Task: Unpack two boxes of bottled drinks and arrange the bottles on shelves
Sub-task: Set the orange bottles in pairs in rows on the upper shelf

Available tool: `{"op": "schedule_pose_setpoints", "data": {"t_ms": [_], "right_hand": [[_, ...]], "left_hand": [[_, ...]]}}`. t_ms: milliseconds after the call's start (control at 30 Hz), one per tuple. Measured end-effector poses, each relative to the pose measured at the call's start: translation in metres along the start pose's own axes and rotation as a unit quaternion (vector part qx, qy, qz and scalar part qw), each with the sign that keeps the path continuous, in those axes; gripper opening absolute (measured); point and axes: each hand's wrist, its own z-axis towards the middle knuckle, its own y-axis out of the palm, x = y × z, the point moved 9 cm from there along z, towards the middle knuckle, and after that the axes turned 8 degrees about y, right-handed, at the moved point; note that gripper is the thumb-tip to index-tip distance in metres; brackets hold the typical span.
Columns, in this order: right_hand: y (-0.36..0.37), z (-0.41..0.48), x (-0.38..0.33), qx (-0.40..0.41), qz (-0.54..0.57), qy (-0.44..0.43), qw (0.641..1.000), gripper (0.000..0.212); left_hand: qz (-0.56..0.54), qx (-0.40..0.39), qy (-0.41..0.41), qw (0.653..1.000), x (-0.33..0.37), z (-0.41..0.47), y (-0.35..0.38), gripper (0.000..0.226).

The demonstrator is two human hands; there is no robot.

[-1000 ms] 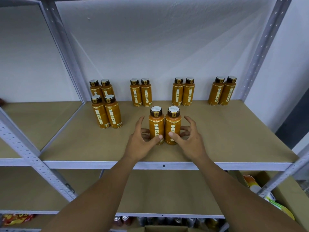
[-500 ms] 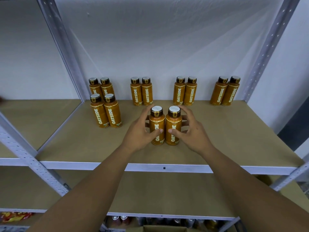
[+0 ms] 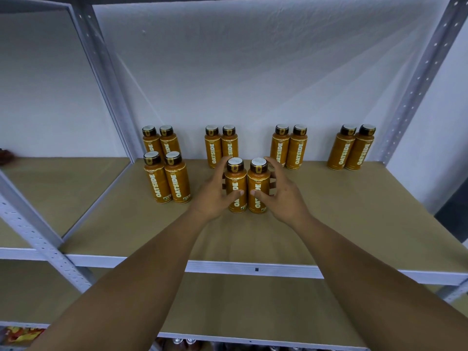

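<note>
A grey steel rack (image 3: 106,79) with perforated uprights stands against a white wall (image 3: 253,72). Its tan upper shelf (image 3: 354,224) carries twelve upright orange Oatside bottles, and a second tan shelf (image 3: 228,305) lies below. Two bare forearms reach in from 6 o'clock. The left hand (image 3: 214,196) grasps the left centre bottle (image 3: 235,177), fingers wrapped behind it and thumb across the label. The right hand (image 3: 287,198) grasps the right centre bottle (image 3: 257,177) the same way. These two bottles touch side by side at mid-shelf, standing on the board. At 12 o'clock, along the wall, stand four pairs, each apart from the next: the far-left pair (image 3: 158,143), the second pair (image 3: 221,145), the third pair (image 3: 290,148) and the far-right pair (image 3: 352,149). The held bottles stand just in front of the gap between the second and third pairs. At 9 o'clock of the hands, a front-left pair (image 3: 167,182) stands just before the far-left pair. At 7 o'clock, below both shelves, a blurred red-and-yellow packet (image 3: 22,334) shows.
</note>
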Motion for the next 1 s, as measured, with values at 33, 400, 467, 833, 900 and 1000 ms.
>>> {"op": "schedule_pose_setpoints", "data": {"t_ms": [33,400,467,833,900,1000], "right_hand": [[0.001,0.003,0.0,0.002,-0.004,-0.002,1.0,0.085],[0.013,0.025,0.001,0.002,-0.023,-0.001,1.0,0.087],[0.014,0.028,0.001,0.003,-0.021,0.0,1.0,0.087],[0.018,0.034,0.006,0.004,-0.028,-0.004,1.0,0.089],[0.018,0.034,0.007,0.004,-0.022,-0.002,1.0,0.089],[0.018,0.035,0.008,0.004,-0.021,0.0,1.0,0.09]], "left_hand": [[0.003,0.0,0.0,1.0,-0.001,0.003,0.0,0.096],[0.003,-0.003,-0.001,1.0,-0.014,0.021,0.001,0.096],[0.004,-0.001,0.003,1.0,-0.015,0.023,0.0,0.096],[0.006,0.013,0.012,1.0,-0.018,0.025,0.002,0.097],[0.008,0.013,0.011,1.0,-0.019,0.026,0.002,0.097],[0.008,0.011,0.008,1.0,-0.02,0.026,0.003,0.097]]}}
